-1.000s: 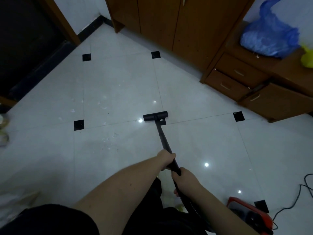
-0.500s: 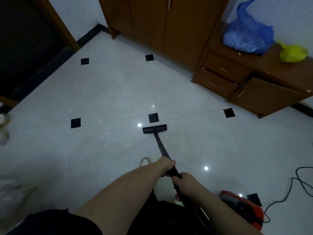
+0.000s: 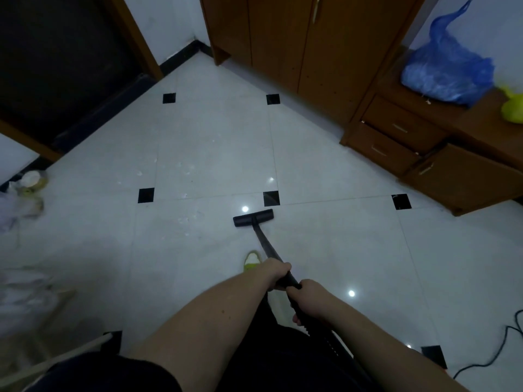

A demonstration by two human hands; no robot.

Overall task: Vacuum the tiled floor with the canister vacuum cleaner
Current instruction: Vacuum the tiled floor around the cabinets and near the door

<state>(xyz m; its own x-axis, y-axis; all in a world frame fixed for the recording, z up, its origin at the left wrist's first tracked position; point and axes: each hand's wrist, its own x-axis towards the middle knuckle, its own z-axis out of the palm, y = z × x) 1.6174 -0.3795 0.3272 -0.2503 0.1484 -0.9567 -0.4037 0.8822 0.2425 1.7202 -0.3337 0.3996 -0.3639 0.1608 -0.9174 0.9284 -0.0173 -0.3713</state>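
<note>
From the head camera we see the white tiled floor spreading wide to the right and far left of the wand, hemmed in by the wooden wardrobe at the far side, the low drawer unit at the far right and a dark doorway at the far left. Our left hand grips the black wand higher up, and our right hand clenches round it just behind, where the ribbed hose begins. The flat black floor head rests on the floor, just on the near side of a small black diamond tile.

Half a second ago the head sat about the same way below that diamond; a second ago it lay over it, so it has been drawn back toward us. The orange canister has slipped almost out of view at the near right, leaving the black cable.

White crumbs speckle the glossy tiles to the left. A crinkled blue plastic bag sits on the drawer unit's surface. A yellow-green slipper shows just left of the wand.
</note>
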